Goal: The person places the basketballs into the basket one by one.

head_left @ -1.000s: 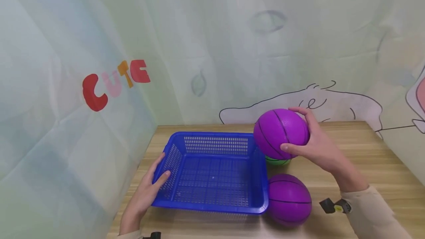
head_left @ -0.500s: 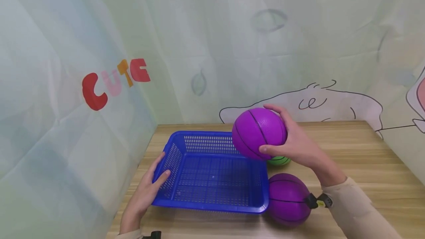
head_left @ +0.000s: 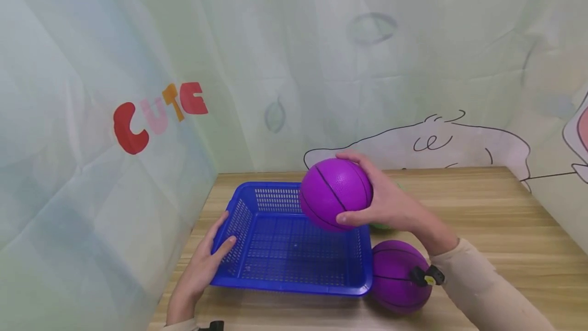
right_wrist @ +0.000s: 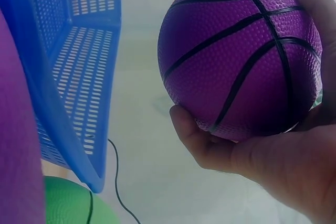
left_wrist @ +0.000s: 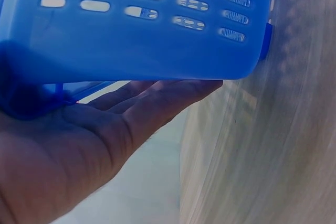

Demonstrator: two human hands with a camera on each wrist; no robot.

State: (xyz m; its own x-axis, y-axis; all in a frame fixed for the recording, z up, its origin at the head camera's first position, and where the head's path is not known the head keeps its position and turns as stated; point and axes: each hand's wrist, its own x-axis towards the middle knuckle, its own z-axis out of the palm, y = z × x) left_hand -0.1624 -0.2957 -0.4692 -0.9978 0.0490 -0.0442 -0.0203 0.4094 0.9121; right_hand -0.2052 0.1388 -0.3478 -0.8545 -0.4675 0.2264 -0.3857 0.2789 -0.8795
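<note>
Carried leftward since the earlier frame, the held purple ball [head_left: 336, 193] hangs over the blue basket [head_left: 285, 249], toward its back right corner, left of the right hand [head_left: 383, 198], whose grip clasps it. The left hand [head_left: 199, 264] pinches the basket's left wall.

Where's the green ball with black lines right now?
In the head view, the green ball is on the wood-grain table, just right of the blue plastic mesh basket, largely hidden behind the right hand.
</note>
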